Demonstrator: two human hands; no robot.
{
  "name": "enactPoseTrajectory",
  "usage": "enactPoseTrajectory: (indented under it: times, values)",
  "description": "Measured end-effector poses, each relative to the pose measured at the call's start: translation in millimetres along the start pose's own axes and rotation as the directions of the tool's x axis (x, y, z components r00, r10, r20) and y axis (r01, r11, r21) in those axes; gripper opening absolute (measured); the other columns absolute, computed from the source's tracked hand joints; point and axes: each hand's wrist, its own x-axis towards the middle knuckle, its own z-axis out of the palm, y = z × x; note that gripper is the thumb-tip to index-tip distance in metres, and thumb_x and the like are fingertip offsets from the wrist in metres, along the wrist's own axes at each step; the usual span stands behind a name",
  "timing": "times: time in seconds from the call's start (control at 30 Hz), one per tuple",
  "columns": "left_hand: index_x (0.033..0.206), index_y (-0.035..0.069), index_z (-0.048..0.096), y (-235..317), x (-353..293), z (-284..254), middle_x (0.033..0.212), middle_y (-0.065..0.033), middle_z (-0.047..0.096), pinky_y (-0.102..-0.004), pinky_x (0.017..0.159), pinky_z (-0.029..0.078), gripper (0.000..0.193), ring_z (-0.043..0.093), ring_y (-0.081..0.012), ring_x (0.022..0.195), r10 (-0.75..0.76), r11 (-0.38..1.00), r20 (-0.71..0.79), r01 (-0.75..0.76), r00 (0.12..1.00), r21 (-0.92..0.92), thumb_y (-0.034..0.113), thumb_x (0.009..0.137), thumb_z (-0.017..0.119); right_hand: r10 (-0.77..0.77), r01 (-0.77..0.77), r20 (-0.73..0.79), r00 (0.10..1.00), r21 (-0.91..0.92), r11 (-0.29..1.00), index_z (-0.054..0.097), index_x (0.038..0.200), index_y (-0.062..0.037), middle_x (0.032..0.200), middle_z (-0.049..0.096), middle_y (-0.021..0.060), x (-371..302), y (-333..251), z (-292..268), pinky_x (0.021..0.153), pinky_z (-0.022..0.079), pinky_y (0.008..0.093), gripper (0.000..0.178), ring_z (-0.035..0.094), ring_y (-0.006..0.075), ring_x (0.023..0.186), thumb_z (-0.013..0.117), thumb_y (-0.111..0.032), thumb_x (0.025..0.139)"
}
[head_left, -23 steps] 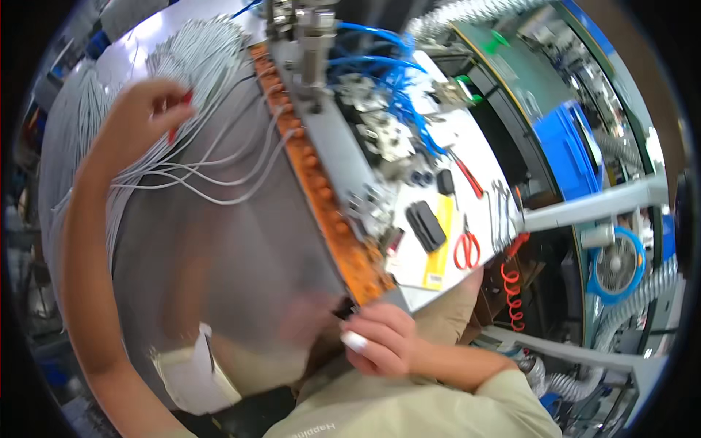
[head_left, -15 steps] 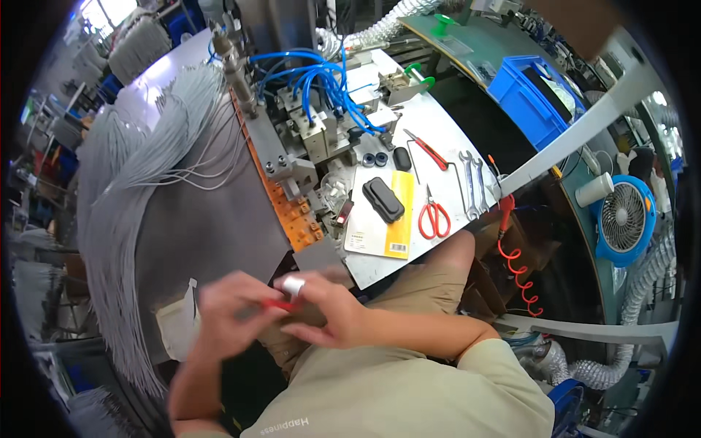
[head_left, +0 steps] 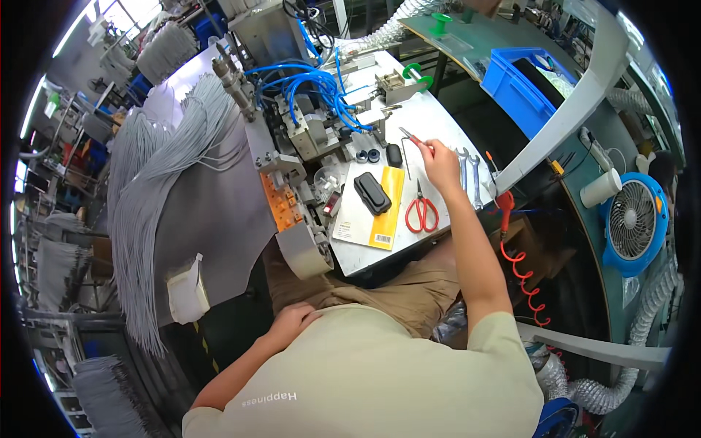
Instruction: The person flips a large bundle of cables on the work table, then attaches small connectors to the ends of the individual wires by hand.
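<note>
Reaching over the white worktable (head_left: 372, 244), my right hand (head_left: 440, 166) has its fingers closed on a slim red-handled tool with a pointed grey tip (head_left: 413, 139); most of its handle is hidden under the hand. My left hand (head_left: 294, 320) rests on my lap against the shirt hem, fingers laid out with nothing seen in them. Below my right hand are red-handled scissors (head_left: 421, 213). Two wrenches (head_left: 469, 177) lie just right of it. Left of the scissors, a black oblong case (head_left: 372, 193) sits on a yellow-and-white booklet (head_left: 392, 212).
A metal machine with blue air tubes (head_left: 314, 91) stands at the table's left. Beyond it, a bundle of grey cables (head_left: 139, 212) drapes over a grey surface holding a whitish packet (head_left: 188, 292). To the right are a coiled red hose (head_left: 517, 270), blue bin (head_left: 515, 91) and blue fan (head_left: 634, 223).
My hands were together over my lap with something red, blurred, between them. The right has moved up and right to the red-handled tool on the table; the left has dropped to my lap.
</note>
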Motion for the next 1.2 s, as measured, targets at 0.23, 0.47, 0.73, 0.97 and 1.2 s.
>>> enactPoseTrajectory:
  times: [0.23,0.47,0.73,0.97,1.2]
  values:
    - [0.110,0.006,0.069,31,16,-33,0.089,-0.0045,0.070,-0.0341,0.073,0.052,0.033,0.065,-0.0139,0.082,-0.418,0.304,0.374,0.515,0.828,-0.801,0.035,0.097,0.060,-0.007,0.033,0.244,0.970,-0.105,0.994,0.074,0.097,-0.0073,0.090,0.073,0.0158,51,3,31,0.078,0.054,0.0422,0.025,0.070,0.0323,0.086,0.068,-0.030,0.090]
    - [0.116,0.007,0.067,-43,65,7,0.081,-0.0006,0.064,-0.0292,0.066,0.046,0.028,0.055,-0.0110,0.070,-0.135,0.929,0.407,0.258,0.903,-0.264,0.023,0.093,0.066,-0.021,0.118,0.337,0.941,-0.271,0.955,0.075,0.099,-0.0091,0.097,0.073,0.0156,74,-12,41,0.081,0.054,0.0424,0.024,0.069,0.0319,0.092,0.069,-0.029,0.087]
    - [0.117,0.013,0.067,-5,67,16,0.087,-0.0074,0.065,-0.0332,0.070,0.050,0.027,0.063,-0.0201,0.084,0.120,0.993,0.280,-0.113,0.953,-0.040,0.023,0.091,0.065,-0.195,0.229,0.128,0.972,-0.369,0.901,0.067,0.114,-0.0083,0.105,0.069,0.0171,60,-29,50,0.086,0.051,0.0427,0.037,0.064,0.0350,0.100,0.069,-0.033,0.086]
    - [0.110,0.020,0.069,-2,77,51,0.102,-0.0062,0.068,-0.0392,0.075,0.054,0.025,0.066,-0.0277,0.097,0.250,0.890,0.209,-0.310,0.945,0.334,0.020,0.090,0.054,-0.382,0.349,-0.131,0.915,-0.219,0.911,0.066,0.111,-0.0032,0.105,0.065,0.0159,14,-5,9,0.085,0.047,0.0426,0.034,0.060,0.0346,0.098,0.072,-0.028,0.088]
    - [0.106,0.019,0.070,-28,68,59,0.111,-0.0010,0.069,-0.0382,0.077,0.053,0.025,0.065,-0.0282,0.101,0.169,0.933,0.102,-0.192,0.980,0.304,0.021,0.088,0.052,-0.413,0.413,-0.002,0.911,0.024,0.911,0.065,0.103,0.0010,0.096,0.064,0.0172,-81,11,2,0.083,0.047,0.0446,0.024,0.059,0.0370,0.091,0.070,-0.015,0.087]
